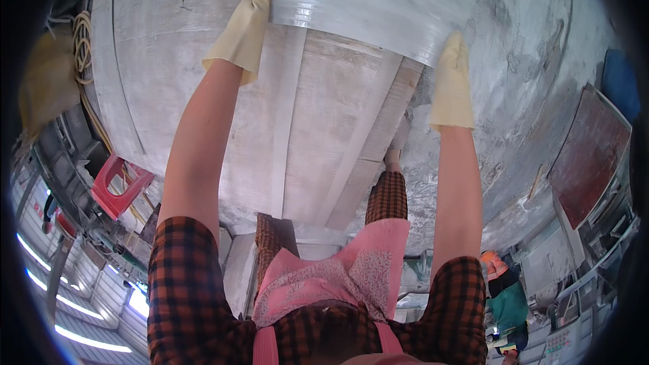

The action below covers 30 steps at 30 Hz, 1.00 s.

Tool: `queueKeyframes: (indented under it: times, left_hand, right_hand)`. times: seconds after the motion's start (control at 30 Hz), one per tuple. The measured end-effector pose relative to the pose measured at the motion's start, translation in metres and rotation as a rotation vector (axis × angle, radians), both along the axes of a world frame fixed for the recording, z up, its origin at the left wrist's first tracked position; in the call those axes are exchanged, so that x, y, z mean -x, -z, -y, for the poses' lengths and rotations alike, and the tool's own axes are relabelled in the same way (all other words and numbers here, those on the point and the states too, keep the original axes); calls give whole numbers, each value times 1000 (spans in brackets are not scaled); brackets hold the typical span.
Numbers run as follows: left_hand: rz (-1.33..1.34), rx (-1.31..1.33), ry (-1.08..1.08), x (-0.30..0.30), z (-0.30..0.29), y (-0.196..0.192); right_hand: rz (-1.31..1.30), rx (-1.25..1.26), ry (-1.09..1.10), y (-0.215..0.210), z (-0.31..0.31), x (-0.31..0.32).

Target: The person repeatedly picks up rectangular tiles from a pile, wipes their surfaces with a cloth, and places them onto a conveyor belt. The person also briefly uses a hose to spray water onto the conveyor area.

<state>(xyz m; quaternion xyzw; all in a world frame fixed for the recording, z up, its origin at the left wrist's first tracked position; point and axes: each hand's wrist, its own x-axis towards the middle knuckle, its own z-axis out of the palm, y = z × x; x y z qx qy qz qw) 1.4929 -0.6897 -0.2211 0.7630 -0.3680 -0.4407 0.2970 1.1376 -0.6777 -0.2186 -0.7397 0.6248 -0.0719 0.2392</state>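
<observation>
Both my hands wear cream rubber gloves and reach forward over a whitish, dusty work surface. A translucent, glossy plastic sheet [365,10] with ribbed lines near its ends spans the space between them. At its left edge, my left hand [251,19] is closed, fingers together and pointing away from me. Lower down on the other side, my right hand [452,81] closes at the sheet's right corner. The fingertips of both gloves are partly hidden. Under the sheet's near edge lies a pale panel [338,105] with lighter strips running across it.
A red plastic stool [116,188] stands on the left, below a coiled tan hose [82,47]. On the right leans a dark red board [589,155] in a pale frame. Another person [507,294] in orange and green is in the right background.
</observation>
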Motion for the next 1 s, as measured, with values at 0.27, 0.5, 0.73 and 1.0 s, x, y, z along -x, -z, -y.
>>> queueKeyframes:
  times: [0.27, 0.5, 0.73, 1.0]
  left_hand:
    - [314, 147, 346, -34, -19, -16]
    - [691, -455, 374, -102, -277, -58]
    - [525, -652, 710, -22, -395, -80]
    - [227, -631, 290, -30, -364, -78]
  right_hand:
    - [886, -368, 409, -8, -23, 75]
    - [68, -657, 676, 48, -333, 212]
    - [384, -1156, 952, 36, -587, 207]
    - [413, -819, 870, 53, -454, 201]
